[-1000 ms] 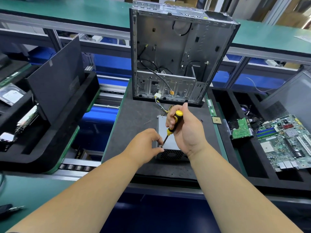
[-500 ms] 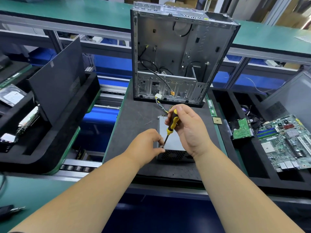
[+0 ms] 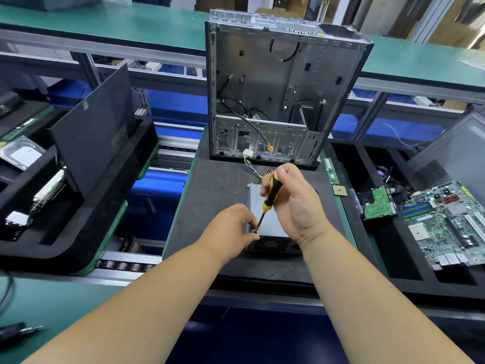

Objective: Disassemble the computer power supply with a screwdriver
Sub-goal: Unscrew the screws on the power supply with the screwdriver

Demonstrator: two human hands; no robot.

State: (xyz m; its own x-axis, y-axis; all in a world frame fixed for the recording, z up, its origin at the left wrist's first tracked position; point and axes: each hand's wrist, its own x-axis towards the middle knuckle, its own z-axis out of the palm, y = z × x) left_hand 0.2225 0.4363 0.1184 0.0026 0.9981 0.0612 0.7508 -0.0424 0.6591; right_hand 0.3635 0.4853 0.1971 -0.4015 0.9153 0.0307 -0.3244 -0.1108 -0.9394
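Observation:
A grey metal power supply (image 3: 273,224) lies flat on the black mat (image 3: 210,195), its fan grille facing me and its cables running back toward the case. My right hand (image 3: 296,203) grips the yellow and black handle of a screwdriver (image 3: 270,197). The shaft slants down to the left, with the tip at the supply's near left top corner. My left hand (image 3: 231,229) pinches the shaft tip at that corner. Any screw there is hidden by my fingers.
An empty open computer case (image 3: 275,95) stands upright at the back of the mat. A black foam tray (image 3: 409,232) on the right holds a motherboard (image 3: 451,227), a small green board, a RAM stick and a CPU chip. Another tray with a dark side panel (image 3: 89,135) sits left.
My right hand has shifted its grip on the screwdriver handle, showing more of it. The tip and my left hand stay at the same corner.

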